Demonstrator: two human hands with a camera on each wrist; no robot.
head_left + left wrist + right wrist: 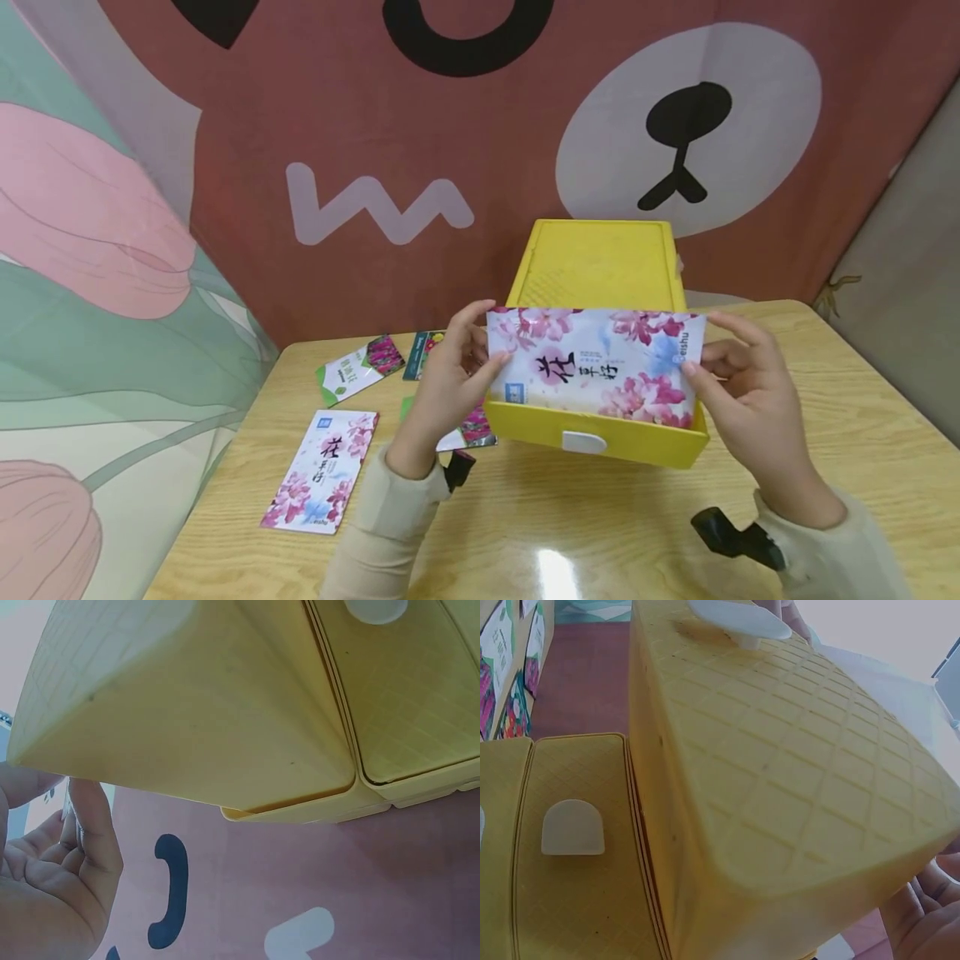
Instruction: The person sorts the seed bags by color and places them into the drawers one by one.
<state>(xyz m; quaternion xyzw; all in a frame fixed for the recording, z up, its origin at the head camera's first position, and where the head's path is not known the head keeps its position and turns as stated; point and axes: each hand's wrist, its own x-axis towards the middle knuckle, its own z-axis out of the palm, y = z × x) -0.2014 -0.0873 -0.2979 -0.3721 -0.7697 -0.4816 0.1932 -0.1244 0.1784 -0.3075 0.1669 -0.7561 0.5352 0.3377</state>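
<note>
A white seed packet printed with pink blossoms and dark characters is held lengthwise, face up, by both hands. My left hand pinches its left edge between thumb and fingers. At its right edge, my right hand does the same. Just below the packet is a pulled-out yellow drawer with a white handle; the packet covers most of its inside. In the left wrist view the left hand is beside the drawer's corner. The right hand appears at the drawer's side in the right wrist view.
Behind the packet stands the yellow drawer cabinet, with lower drawers closed. On the wooden table to the left lie another blossom packet, a green-and-white packet, a dark packet and a partly hidden one.
</note>
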